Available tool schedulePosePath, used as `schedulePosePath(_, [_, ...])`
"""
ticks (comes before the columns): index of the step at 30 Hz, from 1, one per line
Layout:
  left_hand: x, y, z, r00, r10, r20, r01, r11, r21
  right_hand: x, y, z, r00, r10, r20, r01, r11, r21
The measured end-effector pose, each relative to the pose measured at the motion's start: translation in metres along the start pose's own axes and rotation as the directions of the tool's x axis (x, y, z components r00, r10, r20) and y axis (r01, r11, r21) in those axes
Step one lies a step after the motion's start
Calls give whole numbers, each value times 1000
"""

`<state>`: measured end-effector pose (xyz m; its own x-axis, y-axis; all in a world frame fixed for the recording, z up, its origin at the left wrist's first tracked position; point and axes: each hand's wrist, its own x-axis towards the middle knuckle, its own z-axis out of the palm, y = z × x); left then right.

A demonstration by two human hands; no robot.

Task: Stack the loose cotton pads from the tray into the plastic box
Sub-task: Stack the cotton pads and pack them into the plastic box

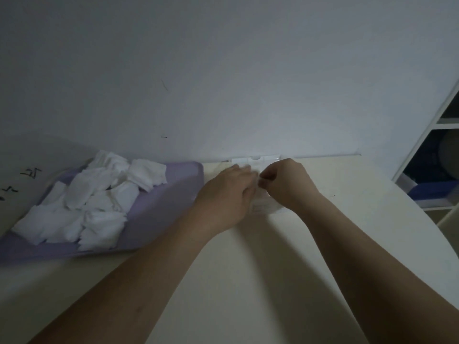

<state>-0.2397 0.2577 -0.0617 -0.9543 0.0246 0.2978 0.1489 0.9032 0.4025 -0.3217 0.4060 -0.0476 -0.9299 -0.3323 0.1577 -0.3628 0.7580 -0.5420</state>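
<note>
One cream table (273, 269), lilac tray (159, 214), grey wall (223, 58).

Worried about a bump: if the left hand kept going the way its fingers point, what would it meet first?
Likely the open lid of the box, just beyond the left hand; depth is unclear.

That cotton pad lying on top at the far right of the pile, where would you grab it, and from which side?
Pinch the top pad at its right edge, coming from the right over the bare tray. It lies uppermost, nothing covers it, and that edge juts past the other pads, so fingers can likely close on it alone.
</note>
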Motion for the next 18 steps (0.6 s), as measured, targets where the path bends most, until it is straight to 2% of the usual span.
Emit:
schedulePosePath(2, [4, 1, 3, 997, -14, 75, 10, 998, 59, -2, 0, 0, 999, 28, -34, -27, 999, 27])
schedulePosePath(6, [3, 4, 0, 991, -43, 125, 41, 999, 19, -16, -7, -5, 998, 59, 11, -59, 998, 3])
schedulePosePath(10, [-17, 1, -13, 995, -87, 48, 91, 992, -86, -25, -15, -15, 997, 76, 1, -76, 995, -57])
schedulePosePath(14, [-43, -13, -37, 995, -98, -35, 95, 993, -76, -38, -42, -20, 995, 89, -48, -96, 978, -185])
schedulePosePath(18, [-73, -38, -63, 985, -145, -94, 144, 989, -20, -56, -96, 5, 995, -85, -47, 79, 989, -126])
